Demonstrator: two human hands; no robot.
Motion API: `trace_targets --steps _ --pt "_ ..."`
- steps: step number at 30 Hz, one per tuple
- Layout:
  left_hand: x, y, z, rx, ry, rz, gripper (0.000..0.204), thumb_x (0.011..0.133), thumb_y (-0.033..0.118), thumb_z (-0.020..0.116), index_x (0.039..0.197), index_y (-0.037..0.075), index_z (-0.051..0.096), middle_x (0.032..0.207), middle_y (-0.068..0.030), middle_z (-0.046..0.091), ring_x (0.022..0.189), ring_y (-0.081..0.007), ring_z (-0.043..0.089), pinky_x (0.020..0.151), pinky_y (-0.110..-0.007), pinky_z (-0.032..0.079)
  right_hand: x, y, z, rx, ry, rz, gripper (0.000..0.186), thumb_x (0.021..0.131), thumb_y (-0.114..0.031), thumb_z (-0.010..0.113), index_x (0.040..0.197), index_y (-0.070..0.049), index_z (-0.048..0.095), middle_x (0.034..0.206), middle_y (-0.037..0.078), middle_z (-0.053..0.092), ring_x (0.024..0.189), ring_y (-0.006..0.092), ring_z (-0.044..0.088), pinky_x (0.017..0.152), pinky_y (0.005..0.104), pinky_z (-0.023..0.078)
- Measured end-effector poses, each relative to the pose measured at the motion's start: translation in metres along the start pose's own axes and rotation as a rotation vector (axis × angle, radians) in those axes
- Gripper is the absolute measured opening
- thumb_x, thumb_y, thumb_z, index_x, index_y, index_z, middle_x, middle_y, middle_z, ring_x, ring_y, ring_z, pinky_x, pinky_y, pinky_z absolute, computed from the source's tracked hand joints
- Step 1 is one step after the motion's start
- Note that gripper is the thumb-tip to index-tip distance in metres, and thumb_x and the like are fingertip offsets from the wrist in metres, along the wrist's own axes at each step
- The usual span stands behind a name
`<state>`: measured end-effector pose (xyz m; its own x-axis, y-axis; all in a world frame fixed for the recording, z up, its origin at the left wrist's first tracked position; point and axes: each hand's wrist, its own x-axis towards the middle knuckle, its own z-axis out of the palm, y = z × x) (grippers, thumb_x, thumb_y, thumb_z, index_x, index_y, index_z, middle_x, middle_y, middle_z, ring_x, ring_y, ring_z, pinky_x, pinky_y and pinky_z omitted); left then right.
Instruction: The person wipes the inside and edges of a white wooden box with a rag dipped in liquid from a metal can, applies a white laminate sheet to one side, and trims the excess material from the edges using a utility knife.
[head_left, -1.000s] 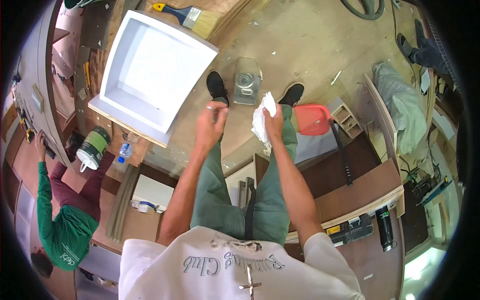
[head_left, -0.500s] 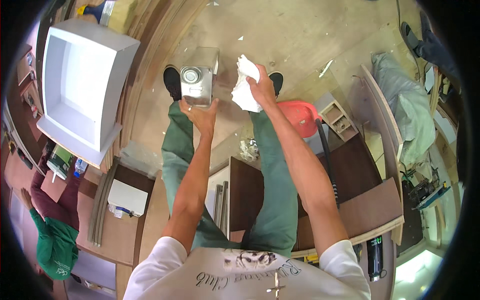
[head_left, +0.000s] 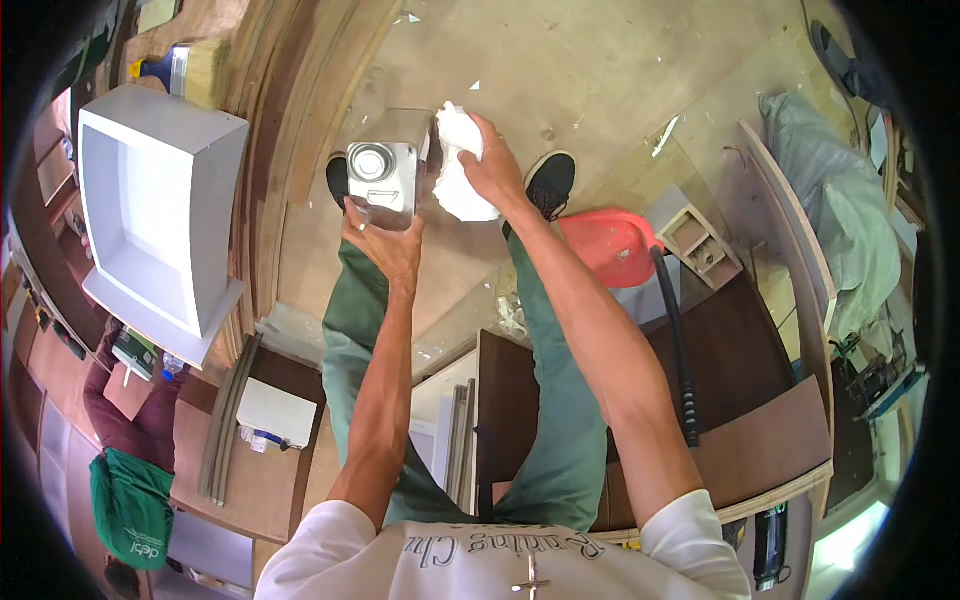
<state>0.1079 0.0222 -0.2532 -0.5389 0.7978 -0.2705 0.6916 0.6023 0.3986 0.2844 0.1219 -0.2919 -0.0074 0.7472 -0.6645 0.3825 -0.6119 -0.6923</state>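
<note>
Two bare hands show in the head view, which I follow from a distance. The left hand (head_left: 388,250) is partly open, thumb and fingers spread around the near end of a silver metal can (head_left: 390,170), its round cap (head_left: 371,162) facing me. I cannot tell whether the can rests on the floor (head_left: 560,80); it is just beside the left black shoe (head_left: 337,180). The right hand (head_left: 495,172) is curled closed on a crumpled white cloth (head_left: 460,185), right of the can. Below that hand I see a red dustpan (head_left: 605,250) with a black handle (head_left: 673,330). Well to the left are a white open box (head_left: 212,190), a paintbrush (head_left: 185,70) and a co-worker in a green top (head_left: 130,510).
</note>
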Motion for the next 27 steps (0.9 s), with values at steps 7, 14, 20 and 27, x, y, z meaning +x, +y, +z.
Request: trace_targets --steps 7,14,20,27 --pt "0.029 0.039 -0.012 0.026 -0.036 0.128 0.116 0.061 0.012 0.085 0.158 -0.002 0.025 0.147 -0.0289 0.033 0.134 -0.0459 0.034 0.116 -0.054 0.031 0.027 -0.009 -0.002 0.031 -0.047 -0.047 0.067 0.088 -0.011 0.066 0.151 -0.012 0.044 0.134 0.028 0.059 0.124 0.0434 0.059 0.105 0.0479 0.047" --pt "0.044 0.071 -0.005 0.075 -0.091 0.282 0.114 0.061 0.015 0.085 0.159 -0.001 0.027 0.147 -0.0277 0.031 0.136 -0.0462 0.030 0.117 -0.055 0.026 0.050 -0.007 -0.027 0.636 -0.222 0.208 0.064 0.098 -0.024 0.065 0.154 -0.004 0.041 0.139 0.016 0.060 0.124 0.0234 0.059 0.105 0.0364 0.047" --pt "0.040 0.082 0.007 0.087 -0.090 0.383 0.110 0.063 0.020 0.084 0.158 0.000 0.031 0.148 -0.0284 0.029 0.137 -0.0466 0.028 0.118 -0.056 0.024 0.053 0.000 -0.049 0.721 -0.256 0.260 0.056 0.109 -0.039 0.050 0.152 -0.004 0.043 0.131 0.009 0.063 0.117 0.0166 0.060 0.100 0.0313 0.048" --pt "0.029 0.092 0.023 0.103 -0.043 0.417 0.104 0.062 0.015 0.084 0.156 0.007 0.039 0.148 -0.0256 0.029 0.139 -0.0463 0.026 0.118 -0.056 0.024 0.056 0.014 -0.056 0.786 -0.227 0.285 0.044 0.110 -0.040 0.048 0.142 -0.011 0.052 0.110 0.000 0.065 0.097 0.0086 0.061 0.081 0.0291 0.052"
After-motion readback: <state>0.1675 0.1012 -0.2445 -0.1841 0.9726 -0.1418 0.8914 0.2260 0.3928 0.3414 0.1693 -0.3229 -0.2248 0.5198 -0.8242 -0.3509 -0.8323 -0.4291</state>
